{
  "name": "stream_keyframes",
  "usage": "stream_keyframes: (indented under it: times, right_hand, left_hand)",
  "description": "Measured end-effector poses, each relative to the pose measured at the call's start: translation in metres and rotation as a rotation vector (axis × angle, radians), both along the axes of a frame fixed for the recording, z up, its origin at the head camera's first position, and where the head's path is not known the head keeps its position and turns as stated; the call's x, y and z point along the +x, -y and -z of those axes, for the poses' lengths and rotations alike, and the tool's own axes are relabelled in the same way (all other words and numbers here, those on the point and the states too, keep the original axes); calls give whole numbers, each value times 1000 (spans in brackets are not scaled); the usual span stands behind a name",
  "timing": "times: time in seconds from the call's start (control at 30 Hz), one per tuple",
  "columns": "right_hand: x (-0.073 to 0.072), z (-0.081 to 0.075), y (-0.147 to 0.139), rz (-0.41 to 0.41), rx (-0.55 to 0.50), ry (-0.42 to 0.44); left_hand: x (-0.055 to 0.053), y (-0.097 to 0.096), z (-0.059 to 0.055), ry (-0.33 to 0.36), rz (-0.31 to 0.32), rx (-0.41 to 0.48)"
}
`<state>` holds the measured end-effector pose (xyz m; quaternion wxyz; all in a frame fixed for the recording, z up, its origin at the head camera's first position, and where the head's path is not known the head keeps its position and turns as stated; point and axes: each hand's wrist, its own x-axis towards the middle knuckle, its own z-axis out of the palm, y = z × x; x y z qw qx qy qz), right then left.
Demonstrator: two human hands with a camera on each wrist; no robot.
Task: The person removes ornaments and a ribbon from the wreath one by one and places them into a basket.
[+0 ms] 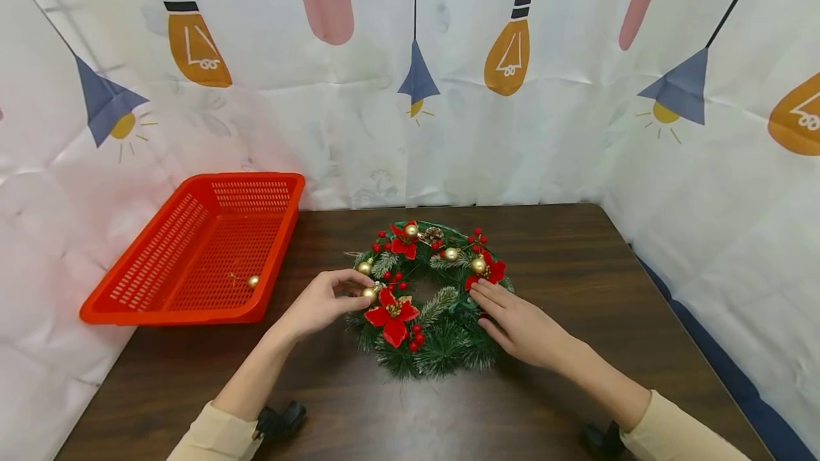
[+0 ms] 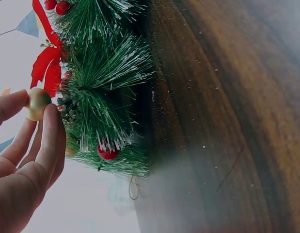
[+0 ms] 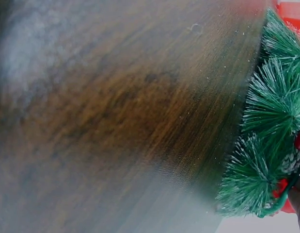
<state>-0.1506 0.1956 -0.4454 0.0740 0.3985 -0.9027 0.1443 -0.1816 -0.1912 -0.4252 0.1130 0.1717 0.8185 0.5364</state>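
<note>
At the wreath's (image 1: pixel 445 340) 9 o'clock edge, left hand (image 1: pixel 323 301) pinches 1 gold ball (image 2: pixel 39 104), so looks like the decorating step. Right hand (image 1: pixel 528 329) rests straight-fingered at 3. Next move prob calls for fastening that ball.

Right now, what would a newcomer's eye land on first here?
Probably the green wreath with red flowers, in the middle of the dark table. The left hand pinches a gold ball at its left side while the right hand touches its right. The red basket on the left likely comes next.
</note>
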Motion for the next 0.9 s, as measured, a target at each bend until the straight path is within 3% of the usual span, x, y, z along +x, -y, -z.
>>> stream_keyframes:
  times: [0.67,0.9]
  right_hand:
    - [-1,2,0,-15,-3,-49]
    - [0,0,0,4,15,-6]
  left_hand:
    - [-4,-3,-8,-62,55,-25]
    - [-6,-5,-9,-49,75,-21]
